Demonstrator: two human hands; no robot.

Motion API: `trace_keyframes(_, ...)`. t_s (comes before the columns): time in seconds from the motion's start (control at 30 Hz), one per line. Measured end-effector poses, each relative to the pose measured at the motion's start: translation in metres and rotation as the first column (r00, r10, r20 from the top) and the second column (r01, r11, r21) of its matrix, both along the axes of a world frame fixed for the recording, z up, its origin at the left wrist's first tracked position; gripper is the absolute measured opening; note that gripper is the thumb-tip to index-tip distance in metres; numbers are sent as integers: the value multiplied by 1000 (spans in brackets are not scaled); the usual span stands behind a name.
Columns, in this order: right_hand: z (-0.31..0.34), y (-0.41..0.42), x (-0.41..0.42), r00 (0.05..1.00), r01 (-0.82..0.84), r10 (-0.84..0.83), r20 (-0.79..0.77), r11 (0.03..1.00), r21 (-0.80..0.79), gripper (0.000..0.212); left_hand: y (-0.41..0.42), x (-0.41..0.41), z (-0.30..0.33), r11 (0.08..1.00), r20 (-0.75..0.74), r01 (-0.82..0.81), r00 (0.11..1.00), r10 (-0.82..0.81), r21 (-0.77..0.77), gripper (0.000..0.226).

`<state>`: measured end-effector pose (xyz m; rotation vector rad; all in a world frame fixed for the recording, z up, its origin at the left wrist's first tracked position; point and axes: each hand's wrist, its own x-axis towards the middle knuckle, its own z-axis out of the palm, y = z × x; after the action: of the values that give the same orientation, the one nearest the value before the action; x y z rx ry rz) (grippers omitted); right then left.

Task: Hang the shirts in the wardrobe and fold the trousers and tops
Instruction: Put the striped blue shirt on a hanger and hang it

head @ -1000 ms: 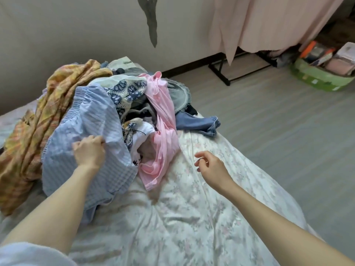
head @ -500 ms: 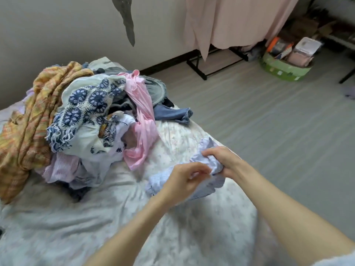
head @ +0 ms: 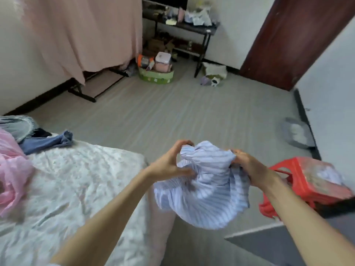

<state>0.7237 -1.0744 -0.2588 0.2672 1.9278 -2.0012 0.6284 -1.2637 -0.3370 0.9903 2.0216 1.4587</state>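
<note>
At nine o'clock in the view a pink garment [head: 13, 169] slumps on the bed [head: 76, 189], with a blue denim piece [head: 46, 142] just beyond it at about ten o'clock, both part of the unsorted laundry. Moving toward the centre, the left hand [head: 169, 164] has its thumb and fingers curled round the gathered top edge of a blue striped garment [head: 205, 191], and the right hand [head: 247, 167] pinches the same edge close beside it, so the cloth hangs bunched between the two hands, clear of the bed and over the floor [head: 172, 116] at about five o'clock. Blur hides whether it is a shirt or a top. The step in hand appears to be opening out one picked item to identify it. The next move likely calls for drawing the hands apart along the edge to find shoulders or a waistband, then shaking the fabric flat before hanging or folding. At three o'clock a red plastic stool [head: 307, 181] stands just beside the right wrist, and the pink curtain [head: 80, 31] hangs at eleven o'clock.
</note>
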Motion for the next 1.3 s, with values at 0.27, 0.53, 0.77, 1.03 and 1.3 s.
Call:
trace_keyframes(0.27, -1, 182, 260, 845, 509, -527, -89, 744, 434, 27, 221, 172, 41, 936, -1, 349, 937, -349, 42, 22)
trace_keyframes(0.53, 13, 228, 458, 678, 719, -651, -341, 491, 492, 54, 369, 369, 71, 731, -373, 657, 641, -670, -184, 26)
trace_keyframes(0.77, 17, 249, 566, 357, 806, -756, -549, -48, 590, 23, 436, 476, 77, 397, -118, 905, 382, -917, -151, 28)
trace_keyframes(1.03, 19, 245, 676, -263, 650, -681, -683, -649, 396, 12, 524, 534, 55, 27, -119, 764, -65, -991, -645, 25)
trace_keyframes(1.3, 21, 195, 738, -511, 362, -466, -722, -879, 311, 10, 547, 622, 54, 87, -341, 773, -173, -924, -629, 20)
